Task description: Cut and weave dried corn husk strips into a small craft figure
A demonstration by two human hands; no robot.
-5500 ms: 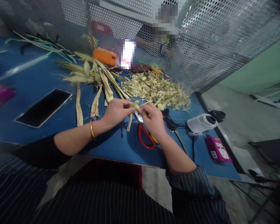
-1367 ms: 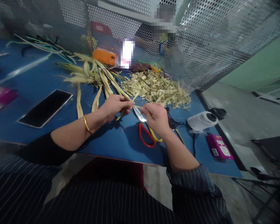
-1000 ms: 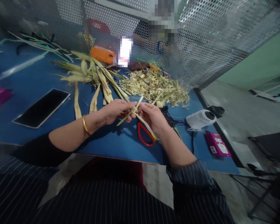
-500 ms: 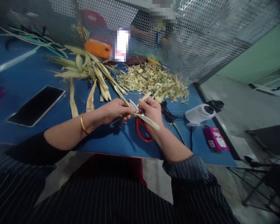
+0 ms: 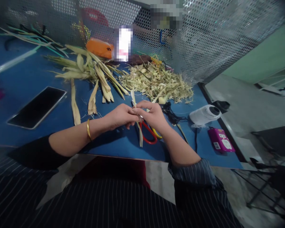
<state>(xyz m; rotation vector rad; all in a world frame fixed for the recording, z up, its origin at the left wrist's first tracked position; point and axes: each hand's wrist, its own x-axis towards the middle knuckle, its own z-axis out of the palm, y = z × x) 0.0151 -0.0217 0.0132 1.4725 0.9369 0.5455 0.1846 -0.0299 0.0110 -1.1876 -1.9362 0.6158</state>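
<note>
Above the front part of the blue table, my left hand (image 5: 123,116) is closed on a pale corn husk strip (image 5: 141,136). One end of the strip hangs below the fingers and another pale end sticks up beyond them. My right hand (image 5: 151,114) meets the left at the fingertips, its fingers pinched on the same strip; the exact grip is hidden. Beneath the right hand lie scissors with a red handle loop (image 5: 149,134), their blades mostly covered by my hands. A yellow piece shows beside the red loop.
Corn husks (image 5: 80,71) lie behind my left hand, with a heap of shredded husk (image 5: 159,80) farther right. A phone (image 5: 38,107) lies at left. At right are a white thread spool (image 5: 204,115), black cord (image 5: 173,112) and a purple pack (image 5: 220,140). Mesh panels (image 5: 211,38) border the back.
My right hand has shifted left over the left fingertips. The husk strip has turned from pointing right to hanging down toward me. More of the scissors' handle area shows.
</note>
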